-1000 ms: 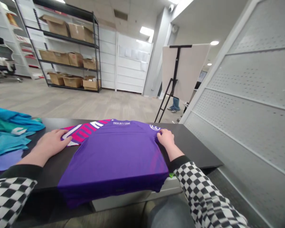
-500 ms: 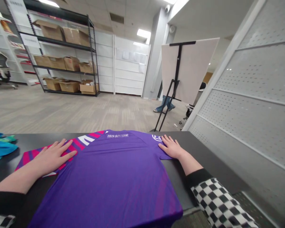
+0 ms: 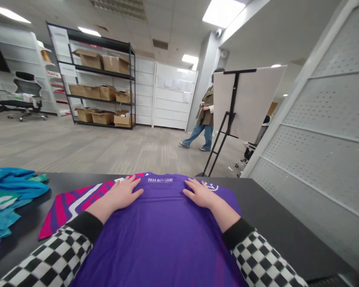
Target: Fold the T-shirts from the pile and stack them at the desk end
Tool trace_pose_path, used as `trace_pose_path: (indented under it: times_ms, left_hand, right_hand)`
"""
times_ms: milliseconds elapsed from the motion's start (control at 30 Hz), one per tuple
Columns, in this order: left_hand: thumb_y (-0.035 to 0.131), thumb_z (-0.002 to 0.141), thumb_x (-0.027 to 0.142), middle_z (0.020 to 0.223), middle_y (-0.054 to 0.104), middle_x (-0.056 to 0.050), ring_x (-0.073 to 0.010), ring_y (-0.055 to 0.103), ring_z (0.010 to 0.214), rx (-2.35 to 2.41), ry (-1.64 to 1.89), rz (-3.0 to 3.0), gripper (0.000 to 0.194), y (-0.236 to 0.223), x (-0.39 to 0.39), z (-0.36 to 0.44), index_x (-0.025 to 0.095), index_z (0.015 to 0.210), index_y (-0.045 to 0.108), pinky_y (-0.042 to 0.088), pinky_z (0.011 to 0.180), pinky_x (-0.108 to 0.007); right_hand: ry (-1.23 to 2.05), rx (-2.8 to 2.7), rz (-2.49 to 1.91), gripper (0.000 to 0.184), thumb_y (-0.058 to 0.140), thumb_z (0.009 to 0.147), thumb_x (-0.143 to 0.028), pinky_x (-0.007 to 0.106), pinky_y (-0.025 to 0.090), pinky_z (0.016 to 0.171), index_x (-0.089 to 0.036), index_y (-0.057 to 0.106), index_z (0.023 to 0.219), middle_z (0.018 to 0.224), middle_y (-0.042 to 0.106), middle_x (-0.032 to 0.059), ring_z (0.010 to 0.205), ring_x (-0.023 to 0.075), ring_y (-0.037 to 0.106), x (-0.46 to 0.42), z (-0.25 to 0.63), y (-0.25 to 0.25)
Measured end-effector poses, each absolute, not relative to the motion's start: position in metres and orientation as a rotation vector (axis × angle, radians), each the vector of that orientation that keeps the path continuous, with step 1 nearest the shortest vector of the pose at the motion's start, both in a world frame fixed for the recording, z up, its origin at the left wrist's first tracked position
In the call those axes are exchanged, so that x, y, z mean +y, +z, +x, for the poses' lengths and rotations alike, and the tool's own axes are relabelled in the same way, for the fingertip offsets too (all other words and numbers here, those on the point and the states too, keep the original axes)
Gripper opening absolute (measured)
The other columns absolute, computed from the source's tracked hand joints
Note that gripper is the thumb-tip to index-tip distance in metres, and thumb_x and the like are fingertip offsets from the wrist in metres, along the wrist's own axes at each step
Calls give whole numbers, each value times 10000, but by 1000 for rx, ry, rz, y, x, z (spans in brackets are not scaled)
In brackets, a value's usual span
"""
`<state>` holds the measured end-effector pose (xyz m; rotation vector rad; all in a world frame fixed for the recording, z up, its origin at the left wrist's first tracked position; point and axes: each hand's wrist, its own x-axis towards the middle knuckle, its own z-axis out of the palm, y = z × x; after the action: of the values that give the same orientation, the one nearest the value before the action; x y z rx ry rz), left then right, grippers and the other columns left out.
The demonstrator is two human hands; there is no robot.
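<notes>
A purple printed jersey lies flat on the black table, with white "2024" lettering near its top edge. Both hands rest palm-down on it just below that lettering, fingers spread. My left hand is at the left of the lettering, and my right hand is on the right, near a white logo. Neither hand grips anything. Under the jersey's left side, a pink-and-purple striped garment sticks out. My checkered sleeves hide part of it and the jersey's lower area.
A pile of teal folded garments lies on the table at the left. A perforated grey wall panel rises to the right. Behind the table are a person walking, a board on an easel, and shelves with cardboard boxes.
Both hands have slid inward to the jersey's top middle; the left has moved off the striped garment. The view has swung, bringing the teal pile back in, and the person behind the board has come into view.
</notes>
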<state>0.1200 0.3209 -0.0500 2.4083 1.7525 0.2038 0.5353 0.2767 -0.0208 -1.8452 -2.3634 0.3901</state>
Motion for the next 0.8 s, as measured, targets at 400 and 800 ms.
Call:
trace_pose_path:
  times_ms: [400,800]
  left_hand:
    - [384,1072,763,1904,296,-102,-381,216,1791,1819,100,2418,889,-57,308,102,292,1825,422,186,1433,-674]
    - [376,1124,712,1899,306,-150,-401,241,1786,1800,169,2449,854,-34,294,95,231,1829,404,178,1423,-709]
  right_hand:
    - [328,-2246,-1858,802,408,1157,-716,661,97,1438,-252,449,1810,1910,281,117,1795,360,185,272,548,-31]
    - [242,-2081,-1952,771,465,1098,-670,744,256,1395,-220,589,1711,1837,439,146,1709,420,403,275,634,-37]
